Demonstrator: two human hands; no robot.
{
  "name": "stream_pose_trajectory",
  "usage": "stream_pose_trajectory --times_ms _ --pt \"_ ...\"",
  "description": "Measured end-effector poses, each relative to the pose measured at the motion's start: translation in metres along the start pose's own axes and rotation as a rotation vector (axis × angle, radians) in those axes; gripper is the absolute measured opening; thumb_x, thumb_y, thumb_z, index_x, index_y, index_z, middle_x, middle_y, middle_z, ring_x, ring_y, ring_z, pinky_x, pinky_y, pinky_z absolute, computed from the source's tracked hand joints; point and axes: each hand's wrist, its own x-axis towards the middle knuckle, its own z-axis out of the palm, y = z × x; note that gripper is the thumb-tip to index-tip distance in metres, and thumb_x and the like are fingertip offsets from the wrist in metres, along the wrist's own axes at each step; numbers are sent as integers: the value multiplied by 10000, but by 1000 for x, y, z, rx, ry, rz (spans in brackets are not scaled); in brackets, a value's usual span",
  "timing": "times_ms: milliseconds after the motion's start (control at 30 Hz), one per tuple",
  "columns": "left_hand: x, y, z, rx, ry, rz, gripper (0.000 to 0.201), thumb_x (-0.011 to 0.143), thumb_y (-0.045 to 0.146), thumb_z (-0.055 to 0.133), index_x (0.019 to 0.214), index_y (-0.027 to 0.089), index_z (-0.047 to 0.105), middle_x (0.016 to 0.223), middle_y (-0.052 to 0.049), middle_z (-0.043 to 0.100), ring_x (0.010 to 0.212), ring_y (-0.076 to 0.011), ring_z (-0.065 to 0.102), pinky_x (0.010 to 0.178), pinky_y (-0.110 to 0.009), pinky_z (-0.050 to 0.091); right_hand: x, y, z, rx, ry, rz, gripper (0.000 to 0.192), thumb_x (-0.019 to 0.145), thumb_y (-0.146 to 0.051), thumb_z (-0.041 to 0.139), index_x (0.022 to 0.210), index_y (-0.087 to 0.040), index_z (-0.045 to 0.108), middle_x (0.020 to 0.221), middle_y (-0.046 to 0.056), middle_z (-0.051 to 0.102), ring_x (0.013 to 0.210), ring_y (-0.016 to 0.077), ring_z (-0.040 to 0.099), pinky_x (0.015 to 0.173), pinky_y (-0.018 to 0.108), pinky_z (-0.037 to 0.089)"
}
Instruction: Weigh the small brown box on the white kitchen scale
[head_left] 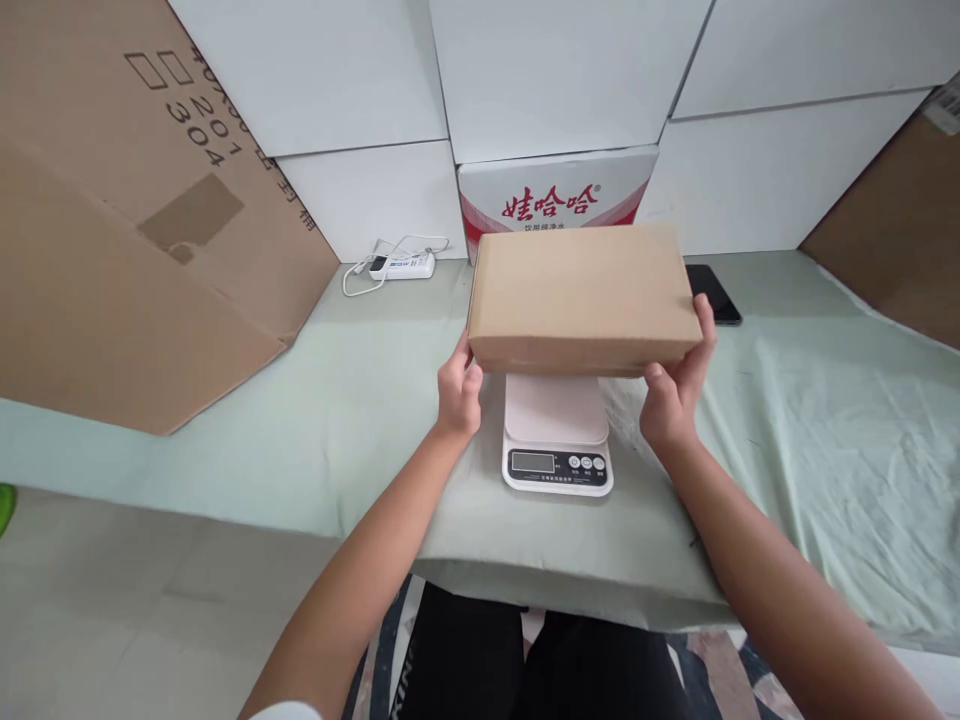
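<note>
A plain brown cardboard box (581,295) is held between both my hands, over the back of a small white kitchen scale (556,440). My left hand (459,392) grips the box's left end and my right hand (679,385) grips its right end. Whether the box rests on the scale's platform or hovers just above it, I cannot tell. The scale's display and buttons (556,464) face me, uncovered. The scale stands on a pale green cloth (360,420).
A white carton with red print (555,195) stands behind the box. A white power strip with cable (401,265) lies at the back left, a dark phone (716,292) at the back right. Large brown cardboard (127,230) leans at the left. More brown cardboard (900,220) is at the right.
</note>
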Motion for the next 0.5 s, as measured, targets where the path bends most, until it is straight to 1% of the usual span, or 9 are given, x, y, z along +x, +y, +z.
stream_pose_trajectory --times_ms 100,200,267,400,500 --pt "-28 7 -10 10 24 21 743 1018 824 466 1358 243 782 1225 -145 840 1330 -387 757 1204 -508 566 -19 -6 -11 -32 29 -47 919 843 -841 694 1638 -436 479 1712 70 487 1663 454 426 1411 754 320" --pt "-52 17 -16 15 9 -22 734 1029 807 458 1392 258 783 1287 -147 843 1392 -395 739 1225 -526 568 -34 -12 -20 -48 22 -69 837 887 -780 688 1627 -431 516 1680 75 514 1628 454 458 1399 758 333" --pt "-63 24 -16 23 -7 -65 717 1042 789 459 1414 269 785 1328 -140 845 1421 -395 731 1240 -536 566 -41 -15 -24 -52 19 -52 809 909 -753 677 1628 -413 531 1660 78 539 1633 448 453 1393 769 331" --pt "-70 35 -12 0 -8 -140 677 1067 746 470 1458 285 776 1384 -125 842 1496 -388 694 1275 -542 547 -48 -19 -27 -49 22 16 775 921 -748 680 1604 -398 571 1639 84 585 1621 430 490 1376 753 373" --pt "-69 34 -12 -39 -11 -163 682 1074 739 478 1507 284 743 1445 -121 824 1549 -380 657 1314 -543 517 -53 -18 -29 -43 16 17 753 934 -731 692 1610 -420 576 1660 71 593 1608 420 529 1385 740 368"
